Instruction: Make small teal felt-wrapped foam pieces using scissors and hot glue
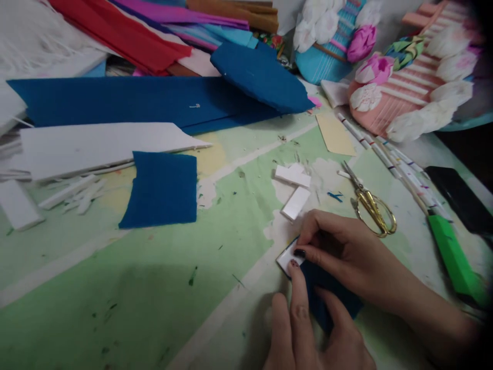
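While the left hand (319,341) sets its index tip on the white block (285,258), thumb spread apart on the blue strip (312,277), right hand (342,246) thumb and index meet the block's edge; can't tell if clamped. Block sits at strip's far-left end, on the green table (173,288); strip's long axis runs far-left to near-right.

No legible txt or nos
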Motion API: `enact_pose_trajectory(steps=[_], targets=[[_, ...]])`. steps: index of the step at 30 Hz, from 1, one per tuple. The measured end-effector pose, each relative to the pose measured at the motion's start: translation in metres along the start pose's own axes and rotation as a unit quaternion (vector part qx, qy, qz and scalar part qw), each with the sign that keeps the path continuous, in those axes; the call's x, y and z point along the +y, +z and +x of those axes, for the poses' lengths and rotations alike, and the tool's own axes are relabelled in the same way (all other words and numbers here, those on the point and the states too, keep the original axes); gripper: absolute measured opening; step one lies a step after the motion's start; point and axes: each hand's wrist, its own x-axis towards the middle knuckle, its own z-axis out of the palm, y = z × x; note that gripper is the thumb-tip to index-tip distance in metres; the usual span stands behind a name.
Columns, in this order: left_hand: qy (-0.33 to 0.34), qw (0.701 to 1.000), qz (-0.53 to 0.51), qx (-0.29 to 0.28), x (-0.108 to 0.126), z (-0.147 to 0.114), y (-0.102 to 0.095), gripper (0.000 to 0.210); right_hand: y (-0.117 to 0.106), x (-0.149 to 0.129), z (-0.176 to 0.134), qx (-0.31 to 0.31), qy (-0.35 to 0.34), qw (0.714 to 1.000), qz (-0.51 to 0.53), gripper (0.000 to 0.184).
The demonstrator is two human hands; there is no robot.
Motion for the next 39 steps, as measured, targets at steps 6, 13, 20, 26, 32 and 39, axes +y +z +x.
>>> enact_pose_trajectory(steps=[6, 13, 20, 26, 32, 39], targets=[[0.071, 0.996, 0.018, 0.051, -0.007, 0.006, -0.002, 0.025, -0.008, 0.004, 0.003, -0.007, -0.01, 0.993, 0.119, 0.008], [0.111, 0.994, -0.01, 0.02, -0.019, 0.016, -0.023, 0.059, -0.012, 0.007, 0.006, 0.005, -0.022, 0.979, 0.204, 0.01], [0.057, 0.986, -0.152, -0.031, -0.053, 0.052, -0.036, 0.028, -0.009, 0.018, 0.01, 0.045, -0.075, 0.978, 0.191, 0.012], [-0.078, 0.96, -0.255, -0.085, -0.086, 0.081, -0.027, 0.007, -0.017, 0.023, -0.001, 0.117, -0.093, 0.989, 0.017, 0.014], [-0.075, 0.946, -0.284, -0.138, -0.087, 0.082, -0.024, 0.012, -0.013, 0.023, -0.008, 0.094, -0.13, 0.983, -0.095, 0.015], [-0.061, 0.951, -0.271, -0.138, -0.087, 0.081, -0.023, 0.026, -0.002, 0.026, -0.005, 0.088, -0.139, 0.977, -0.138, 0.011]])
